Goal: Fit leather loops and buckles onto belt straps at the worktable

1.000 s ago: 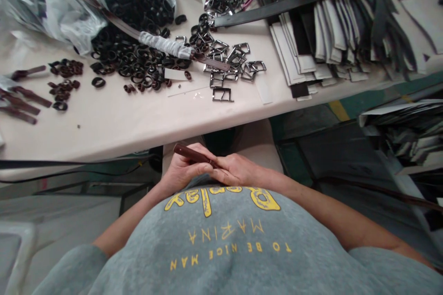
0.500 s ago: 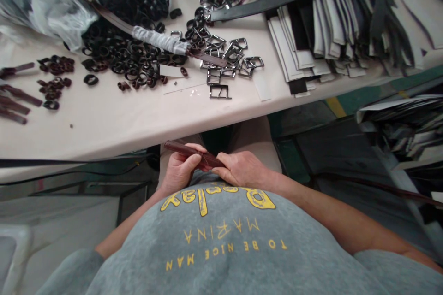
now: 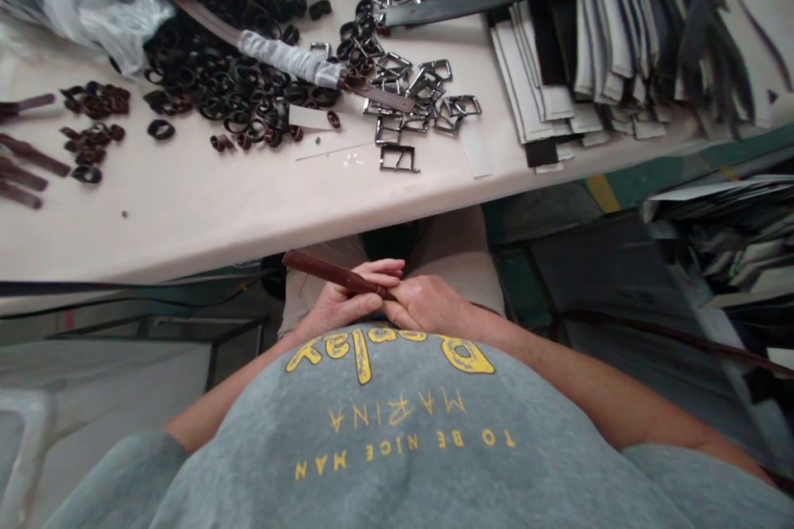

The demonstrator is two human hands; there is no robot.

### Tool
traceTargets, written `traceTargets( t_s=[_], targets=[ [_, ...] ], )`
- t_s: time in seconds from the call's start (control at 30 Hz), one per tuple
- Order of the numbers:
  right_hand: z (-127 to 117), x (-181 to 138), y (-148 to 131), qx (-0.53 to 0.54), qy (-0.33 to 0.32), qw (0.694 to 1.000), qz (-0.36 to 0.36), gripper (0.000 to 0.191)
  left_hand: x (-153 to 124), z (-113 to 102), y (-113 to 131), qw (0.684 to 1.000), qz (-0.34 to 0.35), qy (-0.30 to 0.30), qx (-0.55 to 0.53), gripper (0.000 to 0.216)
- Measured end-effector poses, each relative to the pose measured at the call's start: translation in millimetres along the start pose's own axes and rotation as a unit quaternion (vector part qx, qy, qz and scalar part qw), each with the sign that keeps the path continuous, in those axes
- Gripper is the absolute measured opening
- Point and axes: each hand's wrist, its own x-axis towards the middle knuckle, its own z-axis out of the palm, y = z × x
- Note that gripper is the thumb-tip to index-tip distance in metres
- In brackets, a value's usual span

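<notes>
A reddish-brown leather strap [image 3: 322,270] slants across my lap, its free end pointing up and left. My left hand [image 3: 348,297] lies under it with the thumb pressed on top and the fingers stretched toward the right. Closed around the strap's other end is my right hand [image 3: 428,302], which hides that end. My two hands touch in front of the grey shirt [image 3: 403,413], just below the table's front edge.
On the table [image 3: 217,223] lie a heap of small black loops [image 3: 229,91], metal buckles [image 3: 428,91], and a cloth-wrapped brown strap [image 3: 285,58]. Black and white strips [image 3: 571,58] are stacked at the right. Brown pieces [image 3: 28,165] lie far left. A bin of scraps [image 3: 738,240] stands right.
My left hand has slid right along the strap toward my right hand, and its fingers have straightened. More of the strap's left end shows. The view has shifted slightly.
</notes>
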Motion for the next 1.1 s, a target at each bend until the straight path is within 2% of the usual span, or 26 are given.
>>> traceTargets(
  t_s=[0.07,0.17,0.23,0.33,0.4,0.5,0.57,0.67,0.73,0.8,0.9,1.1],
  targets=[
    [-1.6,1.1,-2.6,-0.001,-0.003,1.0,0.016,0.038,0.8,-1.4,-2.2,1.0,-0.003,-0.011,-0.006,0.028],
    [-1.6,1.4,-1.7,0.013,0.003,1.0,0.027,0.04,1.3,-0.9,-1.0,1.0,-0.022,0.005,0.003,0.028],
    [-1.7,-0.4,2.6,0.054,0.027,0.998,0.017,0.04,1.6,1.3,2.2,0.999,-0.032,0.031,0.008,0.027],
    [-5.1,-6.2,12.0,0.164,0.066,0.984,-0.022,0.035,2.6,5.0,7.3,0.996,-0.018,0.079,-0.042,0.023],
    [-9.3,-11.8,19.1,0.265,0.048,0.963,-0.026,0.031,3.7,6.4,10.2,0.99,-0.005,0.108,-0.092,0.021],
    [-15.3,-20.9,31.3,0.409,-0.044,0.911,0.007,0.037,6.3,4.8,15.7,0.982,-0.013,0.124,-0.144,0.026],
    [-17.7,-25.4,39.9,0.462,-0.085,0.883,0.02,0.043,9.1,1.2,20.4,0.976,-0.008,0.147,-0.162,0.031],
    [-19.2,-26.1,46.6,0.509,-0.086,0.856,0.026,0.05,13.8,-4.3,27.5,0.965,0.021,0.19,-0.18,0.032],
    [-19.3,-21.7,43.0,0.532,-0.083,0.842,0.026,0.052,15.8,-4.5,30.8,0.964,0.024,0.183,-0.189,0.033],
    [-18.8,-15.3,33.6,0.542,-0.073,0.837,0.022,0.05,15.9,-0.6,32.4,0.969,0.014,0.149,-0.197,0.033],
    [-16.9,-7.5,16.3,0.544,-0.024,0.839,0.019,0.046,12.6,9.0,32.3,0.969,0.011,0.107,-0.221,0.028],
    [-11.1,-2.0,-1.4,0.503,0.071,0.861,0.022,0.04,8.4,20.0,30.3,0.966,0.018,0.115,-0.23,0.024]
  ],
)
